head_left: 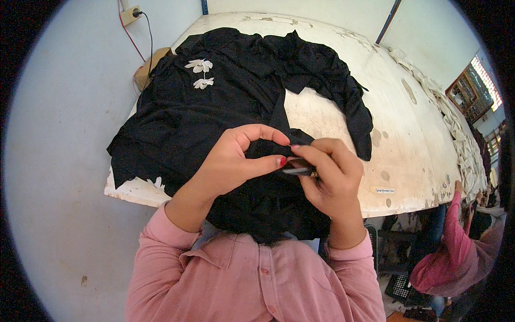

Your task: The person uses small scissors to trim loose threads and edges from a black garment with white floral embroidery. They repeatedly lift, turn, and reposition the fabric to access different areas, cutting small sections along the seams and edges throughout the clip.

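Note:
A black garment [214,102] lies spread over the table, its near part hanging over the front edge toward my body. White flower-shaped pieces [199,65] show on its upper left. My left hand [230,161] is over the garment's near part, thumb and index finger curved and apart; its other fingers are hidden. The index tip almost meets my right hand [332,174], which is closed around small dark thread snips [299,167] with a shiny blade, slightly blurred. Whether a thread runs between the fingertips is too small to tell.
The pale, stained table [397,145] extends to the right and back. Whitish cloth [456,129] is heaped along its right edge. A wall socket [130,16] with cords is at the left, above a brown block [153,67]. Another person in pink [456,252] stands at the right.

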`<action>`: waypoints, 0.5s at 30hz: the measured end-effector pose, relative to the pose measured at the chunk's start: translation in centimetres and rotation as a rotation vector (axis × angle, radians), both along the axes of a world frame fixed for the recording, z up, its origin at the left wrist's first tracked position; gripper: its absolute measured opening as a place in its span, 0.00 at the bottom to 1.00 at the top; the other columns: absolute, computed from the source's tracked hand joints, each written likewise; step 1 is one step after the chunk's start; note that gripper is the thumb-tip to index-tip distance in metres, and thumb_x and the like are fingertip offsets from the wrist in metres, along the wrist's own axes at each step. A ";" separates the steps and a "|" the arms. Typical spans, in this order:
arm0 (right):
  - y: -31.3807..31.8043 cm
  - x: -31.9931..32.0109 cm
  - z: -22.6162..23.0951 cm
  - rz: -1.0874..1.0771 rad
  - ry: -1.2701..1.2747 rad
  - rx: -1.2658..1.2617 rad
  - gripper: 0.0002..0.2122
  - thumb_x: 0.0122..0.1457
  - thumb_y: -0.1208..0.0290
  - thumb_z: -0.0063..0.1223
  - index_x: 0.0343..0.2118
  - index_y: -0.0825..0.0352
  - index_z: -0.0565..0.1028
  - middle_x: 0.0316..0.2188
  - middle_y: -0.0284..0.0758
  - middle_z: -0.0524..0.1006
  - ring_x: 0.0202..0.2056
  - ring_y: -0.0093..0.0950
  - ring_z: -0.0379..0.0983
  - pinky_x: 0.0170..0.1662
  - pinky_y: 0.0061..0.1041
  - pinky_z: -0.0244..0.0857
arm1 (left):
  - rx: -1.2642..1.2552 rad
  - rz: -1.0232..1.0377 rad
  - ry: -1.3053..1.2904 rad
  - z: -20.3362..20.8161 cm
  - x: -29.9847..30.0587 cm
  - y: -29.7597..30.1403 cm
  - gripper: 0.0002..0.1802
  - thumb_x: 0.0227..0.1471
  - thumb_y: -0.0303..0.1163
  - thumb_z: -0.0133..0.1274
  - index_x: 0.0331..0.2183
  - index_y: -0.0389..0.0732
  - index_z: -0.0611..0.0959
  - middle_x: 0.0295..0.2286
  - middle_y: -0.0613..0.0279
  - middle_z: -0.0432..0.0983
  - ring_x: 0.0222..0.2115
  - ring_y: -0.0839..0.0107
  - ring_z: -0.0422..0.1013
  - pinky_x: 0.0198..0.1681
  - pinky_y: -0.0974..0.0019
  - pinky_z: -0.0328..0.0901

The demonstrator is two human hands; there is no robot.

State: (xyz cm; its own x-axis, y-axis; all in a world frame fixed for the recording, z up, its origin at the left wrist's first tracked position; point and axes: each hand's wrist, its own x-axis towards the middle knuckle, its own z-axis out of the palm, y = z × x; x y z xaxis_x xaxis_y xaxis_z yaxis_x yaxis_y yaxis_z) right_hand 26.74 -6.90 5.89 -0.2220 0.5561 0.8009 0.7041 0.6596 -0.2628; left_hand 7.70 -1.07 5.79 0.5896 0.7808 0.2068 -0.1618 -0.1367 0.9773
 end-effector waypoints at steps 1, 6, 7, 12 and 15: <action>0.0 -0.2 0.0 -0.021 -0.028 0.031 0.15 0.35 0.83 0.56 0.31 0.67 0.78 0.25 0.36 0.72 0.24 0.27 0.71 0.24 0.23 0.62 | -0.021 -0.003 -0.005 -0.1 0.0 0.1 0.14 0.45 0.19 0.57 0.38 0.32 0.78 0.35 0.61 0.77 0.36 0.79 0.70 0.42 0.76 0.65; -1.4 0.2 1.4 0.408 0.089 -0.240 0.11 0.35 0.81 0.57 0.27 0.67 0.76 0.23 0.33 0.72 0.22 0.26 0.69 0.24 0.21 0.59 | -0.051 -0.011 -0.002 0.1 -0.2 0.5 0.14 0.42 0.21 0.58 0.36 0.34 0.78 0.34 0.57 0.78 0.38 0.74 0.72 0.44 0.71 0.66; -1.8 0.7 1.7 0.605 0.160 -0.357 0.11 0.35 0.80 0.58 0.27 0.68 0.76 0.23 0.32 0.72 0.21 0.26 0.68 0.24 0.20 0.58 | -0.059 -0.010 0.001 0.1 -0.2 0.5 0.14 0.42 0.21 0.58 0.35 0.34 0.78 0.34 0.57 0.78 0.38 0.73 0.72 0.44 0.71 0.65; -0.5 2.2 1.1 0.352 0.392 -0.402 0.13 0.42 0.77 0.60 0.34 0.65 0.77 0.31 0.35 0.75 0.35 0.27 0.72 0.40 0.24 0.65 | 0.044 0.030 0.014 0.2 -0.1 0.5 0.13 0.42 0.23 0.60 0.34 0.36 0.78 0.34 0.58 0.78 0.38 0.73 0.71 0.46 0.70 0.63; 1.5 2.1 -1.0 0.393 0.566 -0.604 0.17 0.48 0.78 0.60 0.43 0.66 0.73 0.33 0.33 0.75 0.38 0.23 0.72 0.43 0.22 0.64 | 0.070 0.035 0.022 0.3 -0.3 0.5 0.14 0.42 0.24 0.61 0.35 0.36 0.78 0.34 0.60 0.77 0.37 0.74 0.71 0.46 0.71 0.63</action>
